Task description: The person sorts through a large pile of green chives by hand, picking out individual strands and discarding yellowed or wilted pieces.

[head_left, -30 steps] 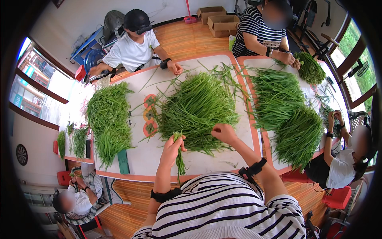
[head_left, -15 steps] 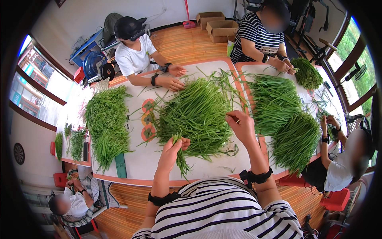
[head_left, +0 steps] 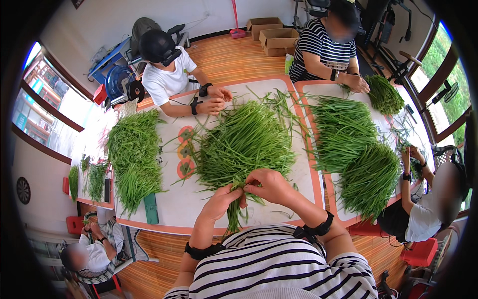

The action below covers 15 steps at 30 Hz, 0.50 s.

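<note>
A small bunch of garlic chives (head_left: 234, 217) hangs from my left hand (head_left: 219, 203), whose fingers are closed around it near the table's front edge. My right hand (head_left: 269, 185) meets the left one at the top of this bunch, thumb and finger pinched on its upper end. The pinched tips are partly hidden by the fingers. Just beyond my hands lies a big heap of garlic chives (head_left: 244, 142), its long green blades spread over the white table (head_left: 184, 209) with an orange border.
More chive heaps lie at left (head_left: 132, 154) and right (head_left: 343, 129). A green flat block (head_left: 151, 208) rests near the front left edge. Across the table a person in white (head_left: 167, 74) works by the heap; a person in stripes (head_left: 321, 50) and others sit around.
My right hand has come down and left from beside the heap to the bunch in my left hand. The left hand has shifted slightly right. The person opposite has drawn their hands back from the heap.
</note>
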Tool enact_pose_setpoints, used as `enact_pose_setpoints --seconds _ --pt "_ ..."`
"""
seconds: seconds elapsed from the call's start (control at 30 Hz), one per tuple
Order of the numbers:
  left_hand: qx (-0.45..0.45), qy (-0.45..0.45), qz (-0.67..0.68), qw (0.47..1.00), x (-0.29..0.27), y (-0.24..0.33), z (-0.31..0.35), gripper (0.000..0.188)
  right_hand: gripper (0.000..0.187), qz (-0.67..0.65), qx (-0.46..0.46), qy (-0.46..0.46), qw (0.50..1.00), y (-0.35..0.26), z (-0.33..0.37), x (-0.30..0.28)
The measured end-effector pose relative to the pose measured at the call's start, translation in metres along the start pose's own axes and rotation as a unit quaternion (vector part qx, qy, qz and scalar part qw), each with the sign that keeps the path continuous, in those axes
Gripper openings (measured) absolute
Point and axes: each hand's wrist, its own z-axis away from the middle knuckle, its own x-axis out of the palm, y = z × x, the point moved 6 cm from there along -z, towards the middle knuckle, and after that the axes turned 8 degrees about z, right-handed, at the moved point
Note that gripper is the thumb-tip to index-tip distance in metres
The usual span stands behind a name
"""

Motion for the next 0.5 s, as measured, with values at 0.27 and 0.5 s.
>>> enact_pose_setpoints --seconds 0.27,0.5 --pt "0.013 -0.005 0.086 0.996 -0.012 0.0 0.0 0.019 0.028 -0.166 0.035 0.001 0.986 0.007 -0.021 0.022" --pt "0.023 0.044 0.143 0.989 -0.021 -0.001 0.006 0.021 0.023 -0.251 0.039 -0.063 0.965 0.001 -0.025 0.05"
